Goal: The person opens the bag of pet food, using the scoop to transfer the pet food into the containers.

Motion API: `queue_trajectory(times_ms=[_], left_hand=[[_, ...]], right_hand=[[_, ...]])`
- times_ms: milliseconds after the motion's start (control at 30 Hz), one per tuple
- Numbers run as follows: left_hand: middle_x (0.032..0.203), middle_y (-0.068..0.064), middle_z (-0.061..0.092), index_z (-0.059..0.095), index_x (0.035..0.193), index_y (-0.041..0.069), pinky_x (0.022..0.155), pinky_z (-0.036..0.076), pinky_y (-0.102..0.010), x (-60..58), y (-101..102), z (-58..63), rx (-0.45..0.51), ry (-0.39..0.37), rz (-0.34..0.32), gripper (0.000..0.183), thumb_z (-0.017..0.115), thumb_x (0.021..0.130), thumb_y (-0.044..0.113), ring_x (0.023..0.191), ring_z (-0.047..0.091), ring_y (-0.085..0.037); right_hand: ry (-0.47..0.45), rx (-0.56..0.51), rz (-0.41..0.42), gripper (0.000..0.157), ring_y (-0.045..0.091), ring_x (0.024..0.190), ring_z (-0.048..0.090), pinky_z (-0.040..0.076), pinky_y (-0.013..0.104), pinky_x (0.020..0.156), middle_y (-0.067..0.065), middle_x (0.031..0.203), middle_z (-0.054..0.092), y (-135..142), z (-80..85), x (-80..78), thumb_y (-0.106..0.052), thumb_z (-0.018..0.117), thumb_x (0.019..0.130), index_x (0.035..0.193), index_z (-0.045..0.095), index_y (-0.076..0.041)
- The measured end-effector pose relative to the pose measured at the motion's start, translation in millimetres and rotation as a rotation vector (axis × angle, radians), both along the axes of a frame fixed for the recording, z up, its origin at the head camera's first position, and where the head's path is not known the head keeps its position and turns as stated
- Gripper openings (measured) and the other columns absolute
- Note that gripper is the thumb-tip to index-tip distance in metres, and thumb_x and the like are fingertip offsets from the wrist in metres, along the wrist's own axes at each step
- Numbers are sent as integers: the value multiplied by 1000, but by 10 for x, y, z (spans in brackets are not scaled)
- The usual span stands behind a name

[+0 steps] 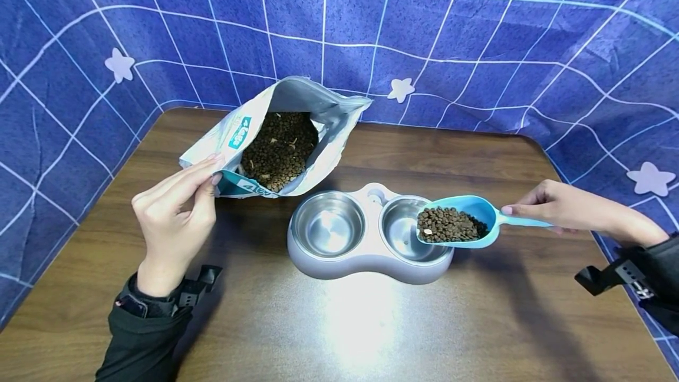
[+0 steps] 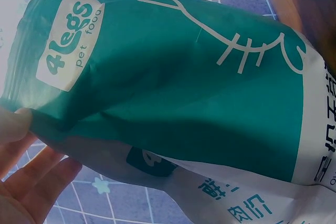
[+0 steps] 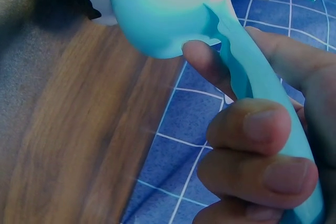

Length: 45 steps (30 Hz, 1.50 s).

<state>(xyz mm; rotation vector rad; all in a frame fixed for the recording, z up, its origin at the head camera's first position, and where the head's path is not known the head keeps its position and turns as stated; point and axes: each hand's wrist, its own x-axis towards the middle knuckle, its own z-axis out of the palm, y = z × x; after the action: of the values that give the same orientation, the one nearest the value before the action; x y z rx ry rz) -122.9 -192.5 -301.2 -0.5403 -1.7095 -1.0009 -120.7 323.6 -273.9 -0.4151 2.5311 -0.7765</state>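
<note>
Shows shiny metal bowls (image 1: pixel 329 229) in the pet feeder (image 1: pixel 370 258). Has smooth plastic scoop (image 1: pixel 484 211) above it, glossy wood-grained tabletop (image 1: pixel 265 323) beneath.

wooden table (image 1: pixel 265 329) | blue grid-patterned cloth (image 1: pixel 297 13) behind | pale stars (image 1: pixel 401 90) on cloth

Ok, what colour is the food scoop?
The scoop is light blue, shown best in the head view.

On the bag (image 2: pixel 199 103), "4legs" and "pet food" can be read on a white label (image 2: pixel 67 74), while Chinese characters (image 2: pixel 240 214), partly legible, are printed elsewhere.
</note>
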Motion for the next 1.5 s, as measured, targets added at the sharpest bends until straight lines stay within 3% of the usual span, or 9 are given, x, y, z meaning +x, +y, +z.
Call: queue_trajectory(times_ms=[667,1000,1233,1500], left_hand=[[86,-21,70,73,84,-8,87,51,-26,0,3,-7,16,6,-8,11,66,81,0,89,69,-24],[85,-22,70,73,82,-9,86,51,-25,4,21,8,18,10,-9,11,66,81,-1,89,69,-22],[86,-22,70,73,81,-9,86,51,-25,9,35,18,20,6,-6,10,66,81,-2,89,69,-20],[86,-22,70,73,81,-9,86,51,-25,5,34,14,24,9,-2,10,66,80,-2,89,69,-20]], right_hand=[[21,179,-58,26,5,37,35,31,20,35,-8,51,37,-103,137,-38,-30,59,94,79,71,-13],[36,182,-42,28,5,39,36,34,22,36,-10,52,35,-98,148,-35,-30,59,95,75,69,-14],[46,225,-61,26,7,40,38,35,22,38,-7,53,40,-101,182,-32,-30,60,94,77,70,-13],[39,245,-76,25,7,38,36,35,22,37,-8,52,36,-104,228,-37,-32,61,93,80,72,-14]])
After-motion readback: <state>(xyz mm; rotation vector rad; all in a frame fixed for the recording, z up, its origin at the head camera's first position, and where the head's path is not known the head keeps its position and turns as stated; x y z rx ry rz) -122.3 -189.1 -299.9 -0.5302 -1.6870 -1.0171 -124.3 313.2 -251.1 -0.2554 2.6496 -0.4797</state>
